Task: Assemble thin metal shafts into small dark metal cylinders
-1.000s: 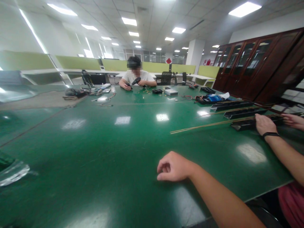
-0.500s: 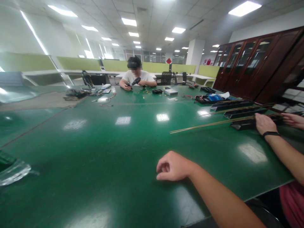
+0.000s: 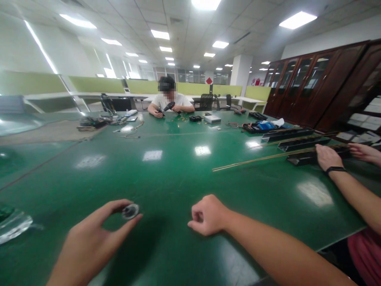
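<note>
My left hand (image 3: 89,242) reaches in from the lower left over the green table (image 3: 166,178). Its thumb and fingers pinch a small round grey disc (image 3: 130,211) just above the tabletop. My right hand (image 3: 208,215) rests on the table at centre, fingers curled into a loose fist; nothing shows inside it. The two hands are about a hand's width apart.
A neighbour's forearm with a black wristband (image 3: 335,170) lies at right, the hand on black rails (image 3: 303,159) and long brass rods (image 3: 262,159). Another person (image 3: 169,101) sits at the far side with a tool. Clear plastic (image 3: 13,224) lies at the left edge.
My left hand has come into view from the lower left, holding the small disc. My right fist sits slightly lower and further left in the picture. The view tilted a little.
</note>
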Tool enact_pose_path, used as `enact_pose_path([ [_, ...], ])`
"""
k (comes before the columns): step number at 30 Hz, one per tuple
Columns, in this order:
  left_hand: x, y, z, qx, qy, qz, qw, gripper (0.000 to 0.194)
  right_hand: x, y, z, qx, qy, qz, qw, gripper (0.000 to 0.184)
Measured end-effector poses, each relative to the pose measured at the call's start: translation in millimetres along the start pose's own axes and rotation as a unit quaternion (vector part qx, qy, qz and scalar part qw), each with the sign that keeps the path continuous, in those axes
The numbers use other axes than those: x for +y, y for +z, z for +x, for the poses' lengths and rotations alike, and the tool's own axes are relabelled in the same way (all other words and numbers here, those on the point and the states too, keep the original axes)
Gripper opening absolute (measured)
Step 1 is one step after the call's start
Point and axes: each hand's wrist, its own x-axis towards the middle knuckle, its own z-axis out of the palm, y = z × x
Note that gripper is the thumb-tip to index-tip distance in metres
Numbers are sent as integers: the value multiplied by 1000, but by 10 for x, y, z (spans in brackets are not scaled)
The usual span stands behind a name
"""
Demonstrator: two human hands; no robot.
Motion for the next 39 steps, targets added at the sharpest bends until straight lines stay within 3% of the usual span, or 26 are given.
enact_pose_path([
  [3, 449, 330, 235, -78, 35, -101, 991, 29, -5, 40, -8, 15, -20, -35, 999, 26],
  [6, 783, 653, 366, -128, 60, -129, 981, 17, 11, 50, -18, 27, -30, -50, 998, 27],
  [8, 848, 814, 371, -132, 58, -149, 978, 19, 51, 21, -20, 27, -35, -40, 998, 26],
  [11, 779, 942, 297, -129, 29, -216, 968, 24, 139, -76, -31, 20, -29, -6, 999, 27],
  [16, 681, 981, 180, -188, 22, -301, 935, 21, 190, -221, -106, 22, -51, 58, 997, 25],
  [23, 808, 989, 131, -278, 48, -330, 901, 32, 80, -166, -178, 8, -103, 94, 990, 25],
  [39, 834, 922, 135, -254, 90, -289, 918, 19, 135, -315, -142, 53, -85, 67, 993, 34],
])
